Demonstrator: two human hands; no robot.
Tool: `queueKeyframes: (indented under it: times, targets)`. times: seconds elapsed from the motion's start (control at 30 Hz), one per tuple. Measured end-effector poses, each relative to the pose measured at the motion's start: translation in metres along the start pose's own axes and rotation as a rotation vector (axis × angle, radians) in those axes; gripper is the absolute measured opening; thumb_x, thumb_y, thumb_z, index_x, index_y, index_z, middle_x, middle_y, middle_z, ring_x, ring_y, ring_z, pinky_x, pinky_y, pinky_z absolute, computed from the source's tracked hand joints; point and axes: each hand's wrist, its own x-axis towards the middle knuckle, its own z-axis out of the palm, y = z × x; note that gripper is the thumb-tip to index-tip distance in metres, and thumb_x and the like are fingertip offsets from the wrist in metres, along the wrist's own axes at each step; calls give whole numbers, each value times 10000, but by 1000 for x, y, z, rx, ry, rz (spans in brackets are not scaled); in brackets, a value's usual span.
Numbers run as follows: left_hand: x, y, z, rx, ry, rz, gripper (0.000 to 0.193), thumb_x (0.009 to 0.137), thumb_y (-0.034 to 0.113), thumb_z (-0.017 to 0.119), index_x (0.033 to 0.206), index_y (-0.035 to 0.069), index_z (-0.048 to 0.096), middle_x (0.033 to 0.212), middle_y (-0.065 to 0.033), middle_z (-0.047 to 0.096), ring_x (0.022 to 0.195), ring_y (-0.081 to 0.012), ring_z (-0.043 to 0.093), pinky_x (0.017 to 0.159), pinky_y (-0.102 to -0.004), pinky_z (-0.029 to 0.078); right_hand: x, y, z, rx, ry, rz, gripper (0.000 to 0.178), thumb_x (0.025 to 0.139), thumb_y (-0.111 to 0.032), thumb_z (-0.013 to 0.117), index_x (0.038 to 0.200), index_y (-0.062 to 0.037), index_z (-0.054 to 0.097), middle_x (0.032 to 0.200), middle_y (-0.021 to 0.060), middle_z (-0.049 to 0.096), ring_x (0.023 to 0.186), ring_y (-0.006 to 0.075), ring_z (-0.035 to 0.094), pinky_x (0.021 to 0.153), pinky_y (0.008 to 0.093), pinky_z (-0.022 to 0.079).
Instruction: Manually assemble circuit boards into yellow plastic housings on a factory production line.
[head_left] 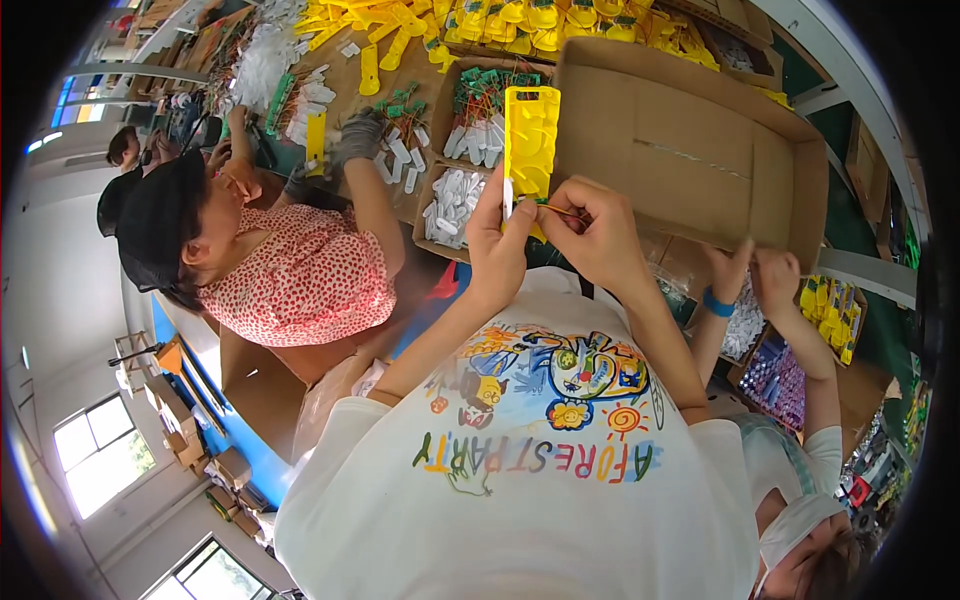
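My left hand (497, 258) is closed around the lower end of a long yellow plastic housing (530, 145), which stands upright with its hollow, ribbed inside toward me. A narrow white piece shows along its lower left edge, by my fingers. At the lower right of the housing, my right hand (598, 228) pinches thin coloured wires (564, 210) between thumb and forefinger. The wires run toward a small green part inside the housing, mostly covered by my fingers.
Behind my hands stand a box of green circuit boards with white pieces (478, 140), a box of white parts (452, 205) and a large cardboard box (700, 150). Yellow housings (540, 25) pile up at the back. Co-workers' hands work at left (358, 135) and right (775, 285).
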Motion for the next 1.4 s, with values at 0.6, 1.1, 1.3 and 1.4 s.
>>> queueKeyframes:
  times: [0.6,1.1,1.3,1.4]
  targets:
    - [-9,-8,5,-365,-70,-291,332,882,69,438,1186,-31,528,1156,-162,600,1013,-198,599,872,-305,481,-29,17,8,313,10,24,163,837,-19,632,975,66,645,872,26,574,738,63,559,617,190,448]
    - [-25,-16,-22,-133,-258,-183,517,871,15,461,1370,-2,329,1379,-147,409,1265,-227,411,1062,-360,308,-28,39,11,478,-142,152,182,829,-80,615,962,41,649,827,27,625,739,68,573,648,225,460]
    - [-14,-10,-35,-178,-289,-218,540,866,-23,477,1383,-5,324,1291,-62,458,1190,-134,437,1007,-283,338,-16,23,35,460,29,153,183,811,-105,622,941,19,655,756,15,621,674,57,553,592,212,447]
    - [-3,-10,-46,-146,-351,-218,555,865,-23,477,1395,-2,312,1307,-57,451,1198,-133,432,1008,-285,342,-9,23,38,372,78,194,171,783,-112,624,899,10,658,747,6,624,637,52,554,555,207,446]
